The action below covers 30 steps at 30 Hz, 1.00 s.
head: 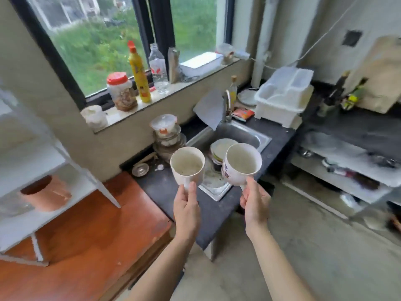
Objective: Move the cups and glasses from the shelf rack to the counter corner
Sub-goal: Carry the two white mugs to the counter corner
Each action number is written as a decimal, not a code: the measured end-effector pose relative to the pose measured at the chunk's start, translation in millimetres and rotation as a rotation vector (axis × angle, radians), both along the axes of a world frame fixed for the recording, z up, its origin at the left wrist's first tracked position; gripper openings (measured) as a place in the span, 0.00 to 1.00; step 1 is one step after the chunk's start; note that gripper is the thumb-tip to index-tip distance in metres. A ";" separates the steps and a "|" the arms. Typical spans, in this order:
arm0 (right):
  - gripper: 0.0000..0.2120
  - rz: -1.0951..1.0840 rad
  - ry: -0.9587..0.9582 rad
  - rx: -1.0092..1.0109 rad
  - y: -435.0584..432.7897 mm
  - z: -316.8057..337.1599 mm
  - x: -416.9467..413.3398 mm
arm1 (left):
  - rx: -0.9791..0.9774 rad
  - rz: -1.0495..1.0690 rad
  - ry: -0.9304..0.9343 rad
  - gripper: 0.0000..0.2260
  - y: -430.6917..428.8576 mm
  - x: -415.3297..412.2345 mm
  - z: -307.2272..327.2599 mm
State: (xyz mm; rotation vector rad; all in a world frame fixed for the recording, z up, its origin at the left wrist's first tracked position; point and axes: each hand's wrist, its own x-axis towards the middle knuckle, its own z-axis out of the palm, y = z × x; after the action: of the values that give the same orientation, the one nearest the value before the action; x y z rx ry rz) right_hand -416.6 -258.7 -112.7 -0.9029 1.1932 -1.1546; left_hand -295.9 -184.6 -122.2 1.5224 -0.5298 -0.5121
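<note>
Each grip is closed on a cup handle: left hand (186, 207) holds the white cup (187, 167), right hand (256, 203) the painted cup (240, 165), over the sink (249, 134). The bench (160, 192) corner lies far and left, nearer the left hand

Both bare forearms reach forward, near-parallel; left hand (186, 205) pinches plain cup (187, 168) by its handle, thumb uppermost, right hand (256, 205) likewise patterned cup (240, 164).

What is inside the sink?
A stack of plates lies in the sink. The white cup and the printed cup, held in front, hide part of the basin, so anything else there cannot be seen.
</note>
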 end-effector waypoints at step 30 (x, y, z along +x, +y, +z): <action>0.28 -0.761 0.038 -0.029 -337.7 -18.2 -580.4 | -0.011 -1.007 0.002 0.13 -459.0 -557.1 9.8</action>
State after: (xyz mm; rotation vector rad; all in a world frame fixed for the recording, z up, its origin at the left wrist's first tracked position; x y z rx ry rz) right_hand -997.0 -596.4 -130.8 -0.4852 1.6170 -1.7585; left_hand -853.0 -643.6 -112.5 1.1570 -1.2978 -1.2658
